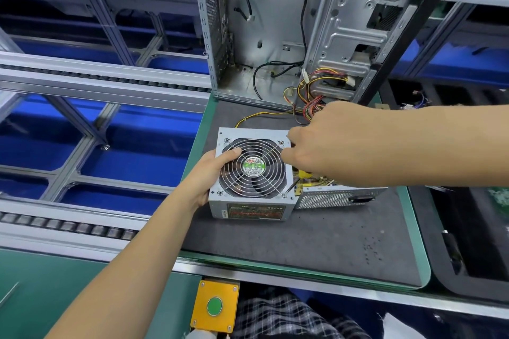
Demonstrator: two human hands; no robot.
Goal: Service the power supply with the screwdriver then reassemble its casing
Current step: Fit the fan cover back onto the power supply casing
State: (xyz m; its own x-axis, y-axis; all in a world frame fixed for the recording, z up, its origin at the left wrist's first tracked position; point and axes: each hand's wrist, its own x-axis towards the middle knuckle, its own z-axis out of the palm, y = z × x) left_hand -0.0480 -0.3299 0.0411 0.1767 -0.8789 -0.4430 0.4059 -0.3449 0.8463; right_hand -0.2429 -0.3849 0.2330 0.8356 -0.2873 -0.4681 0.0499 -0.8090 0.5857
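Grey steel fan cover [254, 170] of the power supply, front and centre on the dark mat [275, 242], just ahead of the open computer case [275, 36]. Shifted left off the perforated base [330, 197], with circuit board [311, 181] showing in the gap between the two. Casing not closed yet, by the look of it.

Gripped at its left edge by the left hand [212, 173], thumb laid across the wire grille, fingers wrapped underneath. Most likely a steadying hold, keeping the cover level and stopping it from sliding while the other side gets attention.

Reaching in from the right, the right hand [316, 146], fingers curled down over the cover's right edge and the exposed board. Impossible to tell whether grasping the edge, a tool or nothing: knuckles in the way. Something yellow and a thin metal shaft just beneath, possibly the screwdriver, not certain.

Orientation now: fan face up towards the camera, label side towards the person, open side to the right where the base waits. Roughly square, so no strong long axis on the cover; base running left to right, mesh wall facing the near edge.

Coloured wire bundle [314, 107] trailing from behind the right hand back into the case, probably why the unit stays so close to it.
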